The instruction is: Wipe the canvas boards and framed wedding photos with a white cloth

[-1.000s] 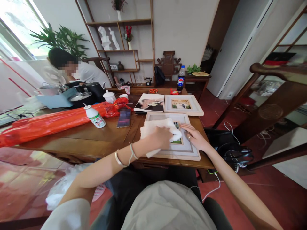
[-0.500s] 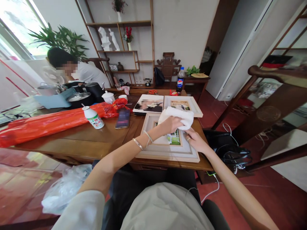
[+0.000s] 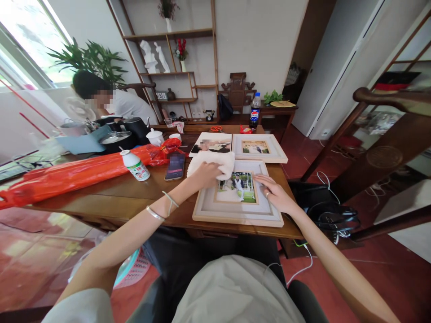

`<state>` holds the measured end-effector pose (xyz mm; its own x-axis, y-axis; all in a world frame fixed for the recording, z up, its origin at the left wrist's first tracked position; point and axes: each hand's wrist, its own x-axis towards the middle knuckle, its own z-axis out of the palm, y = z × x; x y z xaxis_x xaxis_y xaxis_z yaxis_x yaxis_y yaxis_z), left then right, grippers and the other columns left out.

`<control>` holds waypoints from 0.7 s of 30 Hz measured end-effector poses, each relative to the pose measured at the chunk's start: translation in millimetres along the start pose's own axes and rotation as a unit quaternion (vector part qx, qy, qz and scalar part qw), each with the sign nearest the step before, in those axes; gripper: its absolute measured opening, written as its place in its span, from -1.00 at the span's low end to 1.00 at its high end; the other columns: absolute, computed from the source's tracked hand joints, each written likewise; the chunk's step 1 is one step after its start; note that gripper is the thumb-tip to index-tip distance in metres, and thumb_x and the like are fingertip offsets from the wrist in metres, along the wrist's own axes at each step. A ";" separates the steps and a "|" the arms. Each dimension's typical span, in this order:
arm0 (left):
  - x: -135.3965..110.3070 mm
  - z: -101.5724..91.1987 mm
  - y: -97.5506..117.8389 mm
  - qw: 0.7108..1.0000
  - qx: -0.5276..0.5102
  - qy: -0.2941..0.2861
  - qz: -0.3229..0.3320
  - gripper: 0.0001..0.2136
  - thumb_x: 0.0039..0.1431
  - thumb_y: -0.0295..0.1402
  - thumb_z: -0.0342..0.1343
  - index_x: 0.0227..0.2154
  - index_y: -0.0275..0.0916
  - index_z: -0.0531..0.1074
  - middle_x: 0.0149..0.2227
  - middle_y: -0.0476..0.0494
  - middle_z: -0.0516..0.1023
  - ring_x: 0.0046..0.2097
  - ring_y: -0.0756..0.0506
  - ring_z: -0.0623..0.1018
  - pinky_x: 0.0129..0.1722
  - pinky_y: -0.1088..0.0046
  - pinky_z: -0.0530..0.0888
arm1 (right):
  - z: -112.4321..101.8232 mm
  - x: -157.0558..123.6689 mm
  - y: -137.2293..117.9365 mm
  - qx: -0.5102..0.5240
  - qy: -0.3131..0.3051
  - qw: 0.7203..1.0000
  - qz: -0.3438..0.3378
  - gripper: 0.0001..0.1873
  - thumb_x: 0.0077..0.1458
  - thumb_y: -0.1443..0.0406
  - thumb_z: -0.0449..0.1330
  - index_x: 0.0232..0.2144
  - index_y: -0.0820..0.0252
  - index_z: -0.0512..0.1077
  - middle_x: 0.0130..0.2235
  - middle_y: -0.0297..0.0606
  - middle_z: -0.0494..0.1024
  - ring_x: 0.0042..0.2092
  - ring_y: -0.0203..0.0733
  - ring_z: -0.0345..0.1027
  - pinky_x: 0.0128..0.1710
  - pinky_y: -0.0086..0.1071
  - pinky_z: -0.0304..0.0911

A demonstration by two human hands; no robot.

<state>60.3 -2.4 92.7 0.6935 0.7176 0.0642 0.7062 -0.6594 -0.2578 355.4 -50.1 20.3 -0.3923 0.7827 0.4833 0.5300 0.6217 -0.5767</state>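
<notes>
My left hand point(image 3: 206, 174) is bunched over a white cloth point(image 3: 218, 160), with the fingers curled into it, pressing it onto the near picture frame point(image 3: 235, 213) at its 11 o'clock corner. My right hand point(image 3: 276, 196) lies flat on the frame's 3 o'clock border, fingers straight and slightly spread, gripping nothing. The frame lies flat on the wooden table point(image 3: 134, 193), right at its near edge. A second frame point(image 3: 276, 154) sits just beside it at 12 o'clock. A phone point(image 3: 175, 166) lies at 9 o'clock, with a small white bottle point(image 3: 135, 165) beyond it.
</notes>
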 end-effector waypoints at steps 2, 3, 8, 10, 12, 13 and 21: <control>-9.0 5.5 -3.1 1.000 -0.013 0.027 0.007 -0.66 0.13 -0.53 -0.01 -0.06 -0.23 0.49 0.21 -0.27 0.32 0.16 -0.24 0.38 0.04 0.19 0.36 | 0.1 -0.3 0.6 -0.003 -0.001 1.000 0.004 -0.36 -0.01 0.52 -0.02 0.09 0.00 0.40 0.18 -0.25 0.40 0.25 -0.04 0.19 0.28 0.10 0.04; -12.8 7.5 -2.9 0.999 -0.018 0.037 0.010 -0.67 0.15 -0.51 -0.01 -0.06 -0.22 0.49 0.24 -0.25 0.29 0.18 -0.24 0.36 0.06 0.18 0.34 | 0.1 -0.5 0.7 -0.003 -0.001 1.000 0.005 -0.36 -0.01 0.52 -0.02 0.10 0.01 0.40 0.18 -0.25 0.40 0.25 -0.05 0.18 0.28 0.09 0.04; -37.5 1.5 19.7 0.999 -0.030 0.033 0.025 -0.74 0.20 -0.41 0.04 -0.09 -0.20 0.51 0.10 -0.29 0.43 0.09 -0.24 0.42 0.04 0.17 0.35 | -0.4 -0.9 1.0 0.003 -0.003 1.000 -0.003 -0.33 -0.04 0.53 -0.03 0.11 0.00 0.38 0.19 -0.26 0.39 0.26 -0.08 0.18 0.28 0.07 0.04; -54.1 -7.1 36.9 0.998 -0.036 0.024 0.036 -0.77 0.20 -0.37 0.07 -0.11 -0.19 0.51 0.00 -0.27 0.50 0.05 -0.25 0.44 0.01 0.18 0.38 | -0.3 -0.8 1.1 -0.002 -0.004 1.000 -0.003 -0.33 -0.04 0.53 -0.03 0.11 0.02 0.38 0.19 -0.24 0.39 0.25 -0.06 0.18 0.28 0.08 0.04; -71.8 -15.6 54.0 0.998 -0.048 0.020 0.048 -0.79 0.20 -0.33 0.09 -0.14 -0.17 0.52 -0.01 -0.24 0.50 0.02 -0.25 0.46 -0.02 0.19 0.40 | -0.3 -0.9 1.4 -0.006 -0.004 1.000 -0.002 -0.34 -0.04 0.53 -0.03 0.11 0.03 0.38 0.19 -0.23 0.39 0.26 -0.06 0.17 0.28 0.09 0.04; -79.4 -18.7 60.8 0.997 -0.056 0.021 0.053 -0.80 0.21 -0.31 0.09 -0.16 -0.16 0.52 0.01 -0.23 0.49 0.01 -0.25 0.46 -0.03 0.18 0.41 | -0.3 -1.0 1.5 -0.006 -0.004 1.000 -0.002 -0.34 -0.04 0.53 -0.03 0.11 0.03 0.38 0.19 -0.23 0.39 0.26 -0.06 0.17 0.28 0.08 0.04; -63.4 4.4 42.1 0.989 -0.106 0.101 0.019 -0.69 0.34 -0.23 -0.08 -0.09 -0.30 0.46 0.26 -0.36 0.22 0.29 -0.28 0.19 0.17 0.09 0.27 | -1.2 -2.1 4.5 -0.002 -0.007 1.000 -0.014 -0.35 -0.02 0.52 -0.02 0.12 0.03 0.37 0.19 -0.22 0.38 0.26 -0.06 0.16 0.28 0.08 0.04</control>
<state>45.4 -74.7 73.6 0.7190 0.6467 0.2547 0.6789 -0.7320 -0.0579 359.5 -49.0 17.5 -0.4168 0.7659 0.4896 0.5217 0.6426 -0.5611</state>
